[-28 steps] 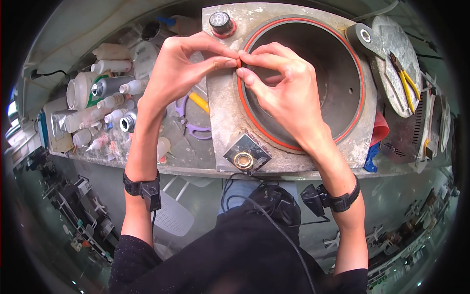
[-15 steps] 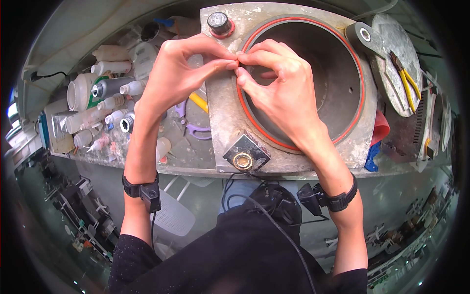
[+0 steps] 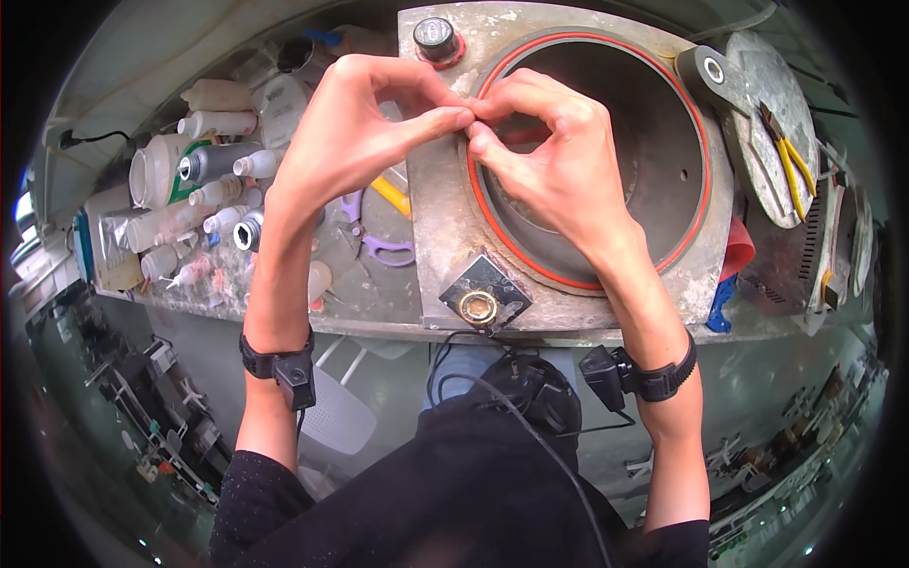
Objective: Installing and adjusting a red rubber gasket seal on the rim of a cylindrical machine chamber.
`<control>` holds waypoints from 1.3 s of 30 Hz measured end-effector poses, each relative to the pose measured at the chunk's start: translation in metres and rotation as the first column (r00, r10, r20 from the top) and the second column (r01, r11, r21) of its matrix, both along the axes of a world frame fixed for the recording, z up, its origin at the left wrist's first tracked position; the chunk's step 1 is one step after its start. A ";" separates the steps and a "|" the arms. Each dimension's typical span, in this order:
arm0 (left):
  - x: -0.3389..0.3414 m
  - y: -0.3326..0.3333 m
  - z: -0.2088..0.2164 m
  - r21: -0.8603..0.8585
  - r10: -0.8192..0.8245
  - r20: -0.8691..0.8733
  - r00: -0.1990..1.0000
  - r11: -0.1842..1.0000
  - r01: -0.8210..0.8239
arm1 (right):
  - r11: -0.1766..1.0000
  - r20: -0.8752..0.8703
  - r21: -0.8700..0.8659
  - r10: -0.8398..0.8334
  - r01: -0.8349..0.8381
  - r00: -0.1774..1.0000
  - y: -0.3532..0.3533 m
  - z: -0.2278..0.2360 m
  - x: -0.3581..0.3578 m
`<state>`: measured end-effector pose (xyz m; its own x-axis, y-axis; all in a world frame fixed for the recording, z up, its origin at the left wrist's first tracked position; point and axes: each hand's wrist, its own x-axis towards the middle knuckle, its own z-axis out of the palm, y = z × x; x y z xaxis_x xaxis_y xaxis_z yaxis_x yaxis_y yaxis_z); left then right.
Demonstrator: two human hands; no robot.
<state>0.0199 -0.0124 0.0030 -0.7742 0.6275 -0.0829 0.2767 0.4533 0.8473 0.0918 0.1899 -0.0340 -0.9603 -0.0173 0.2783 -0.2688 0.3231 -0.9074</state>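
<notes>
Both my hands meet at the left rim of a round metal chamber (image 3: 653,114), which is set in a worn metal top. A thin red sealing ring (image 3: 704,133) runs around that rim. My left hand (image 3: 355,128) is closed in a thumb-and-finger pinch at the ring's upper left. My right hand (image 3: 573,156) pinches at the same spot, its fingertips touching the left ones and its palm over the opening. The fingers cover the short stretch of ring between them. Each wrist carries a black strap with a small box.
A black knob (image 3: 436,40) stands at the top's far left corner, and a dark square plate with a brass fitting (image 3: 477,307) at its near edge. Yellow-handled pliers (image 3: 789,161) lie on a round lid (image 3: 757,104). Purple-handled scissors (image 3: 386,251) and several bottles (image 3: 218,123) crowd the left.
The whole view has shifted slightly, with the bench now a little farther right. My fingertips stay together at the ring's upper left, and their pinch has changed only slightly.
</notes>
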 end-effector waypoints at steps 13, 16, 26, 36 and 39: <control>0.002 0.011 0.011 -0.027 0.121 0.233 0.965 0.993 -0.118 | 1.000 0.076 -0.011 0.007 -0.006 0.997 0.004 0.008 -0.001; 0.002 0.012 0.012 -0.055 0.167 0.255 0.952 0.986 -0.158 | 1.000 0.154 0.015 -0.010 0.007 0.988 0.005 0.017 -0.002; -0.005 0.022 0.023 -0.198 0.176 0.249 0.952 0.972 -0.128 | 0.998 0.298 -0.002 -0.055 0.058 0.953 0.002 0.024 0.000; -0.001 0.022 0.021 -0.217 0.162 0.175 0.971 0.968 -0.122 | 0.988 0.296 -0.063 -0.119 0.143 0.948 -0.005 0.017 0.009; 0.000 0.014 0.016 -0.160 0.140 0.177 0.974 0.981 -0.111 | 0.987 0.255 -0.088 -0.109 0.135 0.961 -0.006 0.014 0.011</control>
